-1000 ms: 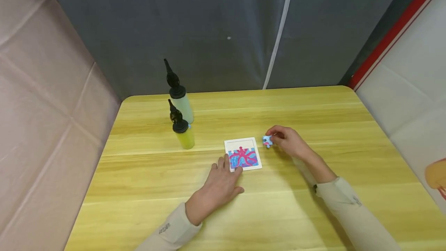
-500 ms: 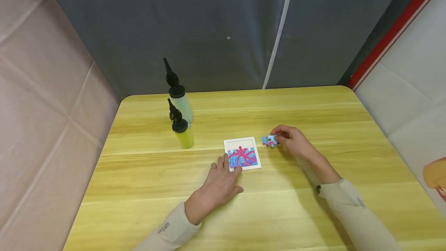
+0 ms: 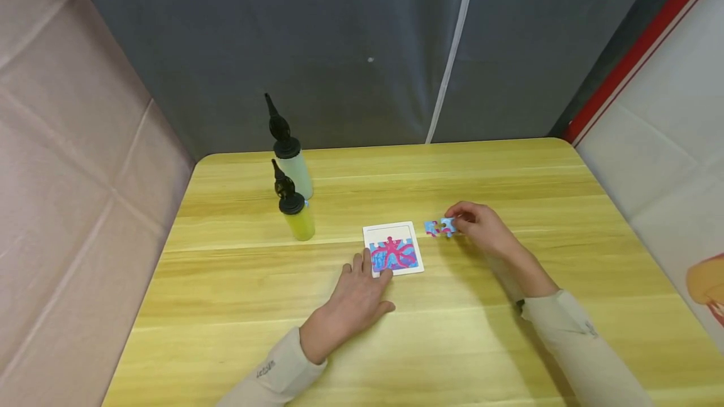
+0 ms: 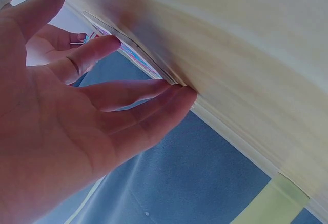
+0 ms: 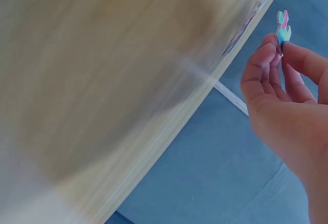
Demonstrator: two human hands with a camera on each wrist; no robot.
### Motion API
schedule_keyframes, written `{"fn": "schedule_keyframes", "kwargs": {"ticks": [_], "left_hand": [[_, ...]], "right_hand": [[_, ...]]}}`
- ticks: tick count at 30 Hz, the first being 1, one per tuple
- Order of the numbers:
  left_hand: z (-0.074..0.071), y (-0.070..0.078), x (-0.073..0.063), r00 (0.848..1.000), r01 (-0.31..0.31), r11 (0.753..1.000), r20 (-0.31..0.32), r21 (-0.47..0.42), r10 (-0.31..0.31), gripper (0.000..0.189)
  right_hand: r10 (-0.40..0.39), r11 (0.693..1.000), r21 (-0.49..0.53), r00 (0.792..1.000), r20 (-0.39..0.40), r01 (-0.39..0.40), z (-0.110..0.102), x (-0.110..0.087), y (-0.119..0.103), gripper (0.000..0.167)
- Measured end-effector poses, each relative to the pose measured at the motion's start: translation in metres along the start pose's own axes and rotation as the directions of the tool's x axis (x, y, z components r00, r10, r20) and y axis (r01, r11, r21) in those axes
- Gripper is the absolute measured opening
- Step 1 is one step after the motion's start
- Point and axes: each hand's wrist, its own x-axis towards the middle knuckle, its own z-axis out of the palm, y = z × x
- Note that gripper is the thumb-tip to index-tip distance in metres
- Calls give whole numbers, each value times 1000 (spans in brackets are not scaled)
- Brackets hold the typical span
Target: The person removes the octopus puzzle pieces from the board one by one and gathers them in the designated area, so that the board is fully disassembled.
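Note:
In the head view a white puzzle tray (image 3: 420, 262) lies on the table. A pink octopus on blue fills its lower part, and its upper strip is bare white. My left hand (image 3: 354, 300) rests its spread fingertips along the tray's lower left edge; the left wrist view shows those fingers straight. To the right of the tray, my right hand (image 3: 482, 226) pinches a blue and pink jigsaw piece (image 3: 447, 226) between thumb and finger. The right wrist view shows the piece (image 5: 283, 26) held up off the table. A second jigsaw piece (image 3: 432, 228) lies between the tray and the held one.
Two pump bottles with black tops stand to the left of the tray: a yellow one (image 3: 301, 226) in front and a pale green one (image 3: 298, 174) behind. A grey curtain (image 3: 339, 49) hangs beyond the table's (image 3: 254, 306) far edge.
My right hand has moved a little to the right with its jigsaw piece. The piece beneath has come into view beside it. My left hand stays where it was.

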Motion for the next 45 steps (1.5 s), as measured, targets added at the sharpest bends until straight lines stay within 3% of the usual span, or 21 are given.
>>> {"fn": "schedule_keyframes", "kwargs": {"ticks": [26,45], "left_hand": [[-1,1,0,1000,4,1000,29,-13,-4,51],[-2,0,0,1000,-4,1000,2,-4,4,51]], "right_hand": [[35,997,-65,999,-28,-36,-21,-12,19,22],[58,993,-96,997,-49,-63,-28,-14,20,22]]}}
